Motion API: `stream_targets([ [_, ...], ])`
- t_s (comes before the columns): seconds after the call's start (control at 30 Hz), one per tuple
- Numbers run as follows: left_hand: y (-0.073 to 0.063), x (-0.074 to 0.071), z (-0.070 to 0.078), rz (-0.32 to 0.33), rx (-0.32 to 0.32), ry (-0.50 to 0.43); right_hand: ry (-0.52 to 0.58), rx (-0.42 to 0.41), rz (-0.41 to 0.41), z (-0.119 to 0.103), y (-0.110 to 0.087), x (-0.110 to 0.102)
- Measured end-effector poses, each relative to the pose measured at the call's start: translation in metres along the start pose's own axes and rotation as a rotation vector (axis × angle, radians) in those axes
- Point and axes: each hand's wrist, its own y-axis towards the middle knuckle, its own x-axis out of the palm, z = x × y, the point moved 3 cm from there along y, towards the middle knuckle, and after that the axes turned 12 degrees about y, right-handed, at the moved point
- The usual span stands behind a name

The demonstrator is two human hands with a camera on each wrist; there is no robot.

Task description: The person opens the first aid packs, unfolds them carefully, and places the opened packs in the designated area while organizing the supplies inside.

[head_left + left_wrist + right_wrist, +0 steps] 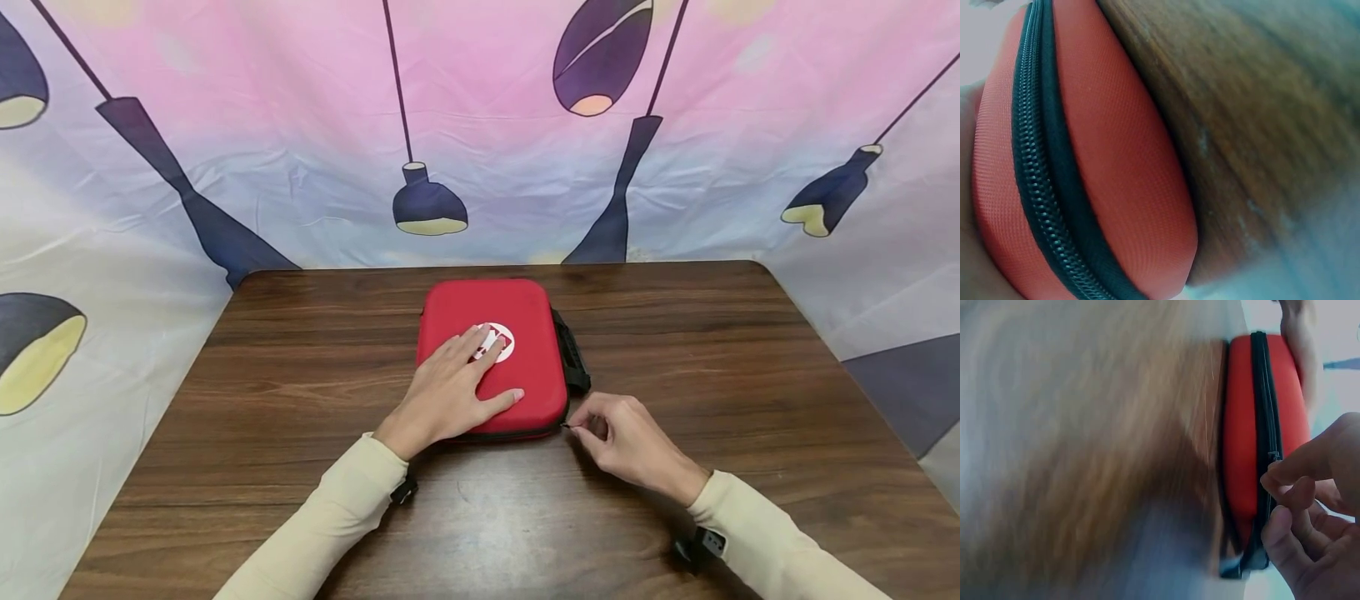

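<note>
A red zippered case [487, 300] with a round white emblem lies flat on the wooden table. My left hand [446, 387] rests on its lid with fingers spread, partly covering the emblem. At the case's near right corner, my right hand [630, 437] pinches the small black zipper pull [567, 426] between thumb and fingers. The black zipper [1038, 181] runs along the side wall in the left wrist view, its teeth meshed there. In the right wrist view, fingertips of the right hand [1316, 494] are right at the zipper slider [1274, 455].
A black carrying handle [572, 354] sticks out from the case's right side. The brown wooden table [300, 358] extends around the case, its back edge against a fabric backdrop [322, 192] printed with lamps.
</note>
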Motion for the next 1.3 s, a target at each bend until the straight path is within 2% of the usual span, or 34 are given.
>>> stream_targets([
  [0.3,0.000,0.000,-0.001,-0.012,-0.007,-0.007,-0.086,-0.070,-0.013,-0.014,0.002,0.021],
  [0.5,0.000,-0.002,-0.003,-0.003,-0.003,0.004,-0.218,-0.246,0.035,-0.011,-0.001,0.017],
  [0.57,-0.001,-0.003,-0.004,-0.001,-0.003,0.018,-0.246,-0.279,0.043,-0.008,0.000,0.014],
  [0.93,-0.007,-0.010,-0.012,0.003,0.000,0.021,-0.306,-0.212,0.081,0.020,0.018,-0.016],
  [1.3,-0.014,-0.011,-0.015,-0.011,-0.025,-0.003,-0.296,-0.078,0.075,0.051,0.067,-0.035],
])
